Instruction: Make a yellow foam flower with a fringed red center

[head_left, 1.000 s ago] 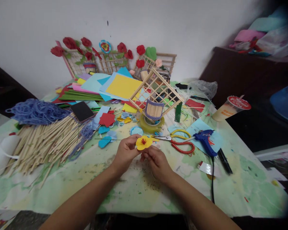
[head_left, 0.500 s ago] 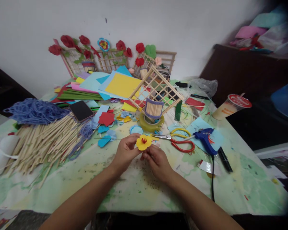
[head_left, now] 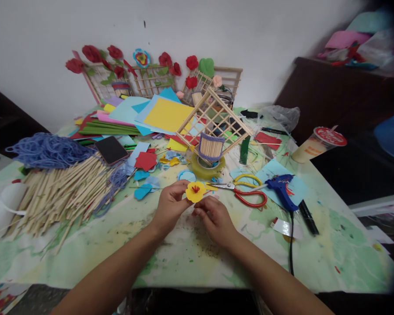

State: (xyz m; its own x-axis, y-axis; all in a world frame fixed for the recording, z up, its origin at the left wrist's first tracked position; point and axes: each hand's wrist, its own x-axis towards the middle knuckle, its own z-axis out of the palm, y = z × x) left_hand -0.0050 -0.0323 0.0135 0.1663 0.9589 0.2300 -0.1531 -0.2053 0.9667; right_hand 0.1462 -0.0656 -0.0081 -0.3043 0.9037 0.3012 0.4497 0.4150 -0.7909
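A yellow paper flower (head_left: 199, 195) with a red centre faces up toward me. My left hand (head_left: 172, 202) grips it from the left, thumb and fingers closed behind its petals. Just to the right and slightly below is my right hand (head_left: 214, 218), its fingers curled in a pinch; whether anything is between them is hidden. Beyond the hands, scissors (head_left: 249, 191) with one yellow and one red handle lie on the table. A wooden stick lattice (head_left: 213, 118) with a small stick basket (head_left: 211, 148) leans on a roll of tape (head_left: 207, 170).
Left are thin sticks (head_left: 62, 197), blue yarn (head_left: 49, 151) and a phone (head_left: 111, 151). Coloured paper sheets (head_left: 167, 114) lie behind. A blue glue gun (head_left: 284, 192) with a cord and a tilted drink cup (head_left: 318, 144) are on the right. Lattices with paper flowers (head_left: 93, 54) line the wall.
The yellow flower has shifted slightly left and up with my left hand. My right hand's fingers have drawn a little away from under the flower.
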